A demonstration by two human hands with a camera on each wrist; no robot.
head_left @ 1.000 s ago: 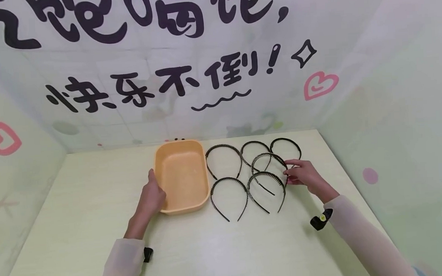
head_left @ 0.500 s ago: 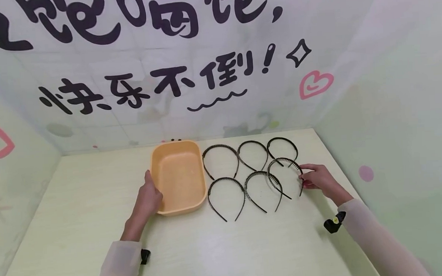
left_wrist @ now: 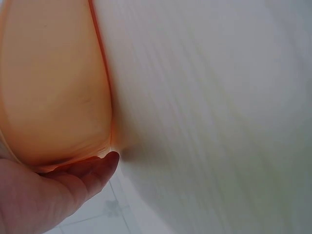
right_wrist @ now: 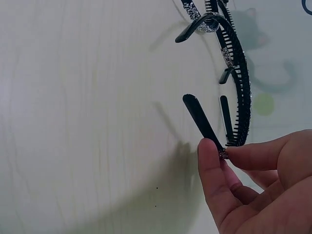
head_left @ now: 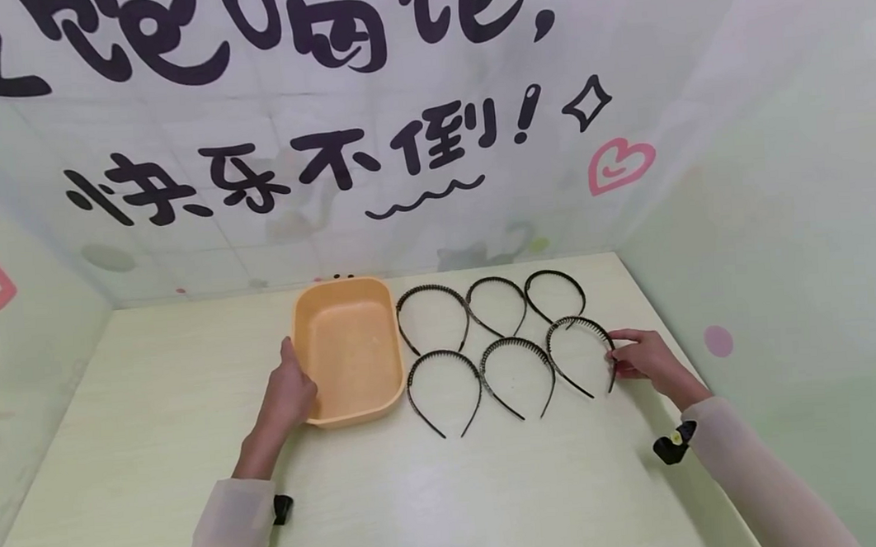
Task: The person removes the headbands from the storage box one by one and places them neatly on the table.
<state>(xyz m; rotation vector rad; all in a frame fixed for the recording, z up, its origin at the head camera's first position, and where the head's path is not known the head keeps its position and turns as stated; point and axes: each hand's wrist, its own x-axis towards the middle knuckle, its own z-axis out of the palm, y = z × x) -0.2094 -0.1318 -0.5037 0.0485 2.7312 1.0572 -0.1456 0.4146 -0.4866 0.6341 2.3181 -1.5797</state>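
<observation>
My left hand [head_left: 290, 390] grips the near left side of an orange plastic basin [head_left: 356, 352], thumb at the rim. In the left wrist view the fingers [left_wrist: 100, 173] curl against the basin's outer wall [left_wrist: 58, 87]. At the right, my right hand [head_left: 647, 362] pinches one leg of a black toothed headband [head_left: 595, 324] between thumb and fingers. The right wrist view shows this headband [right_wrist: 242, 92] with glittery trim and its free tip pointing away from the fingers. Its arch stands close to the neighbouring headbands; whether it touches them I cannot tell.
Between basin and right hand lie more black headbands: a back row with a left one [head_left: 431, 287], a middle one [head_left: 494, 280] and a right one [head_left: 554, 272], and a front row with two [head_left: 442, 352]. A printed wall [head_left: 421, 241] borders the table [head_left: 420, 506] behind.
My right hand has moved the pinched headband rightward, away from over the front-row headband, to that row's right end. The left hand stays on the basin. The head view has shifted slightly.
</observation>
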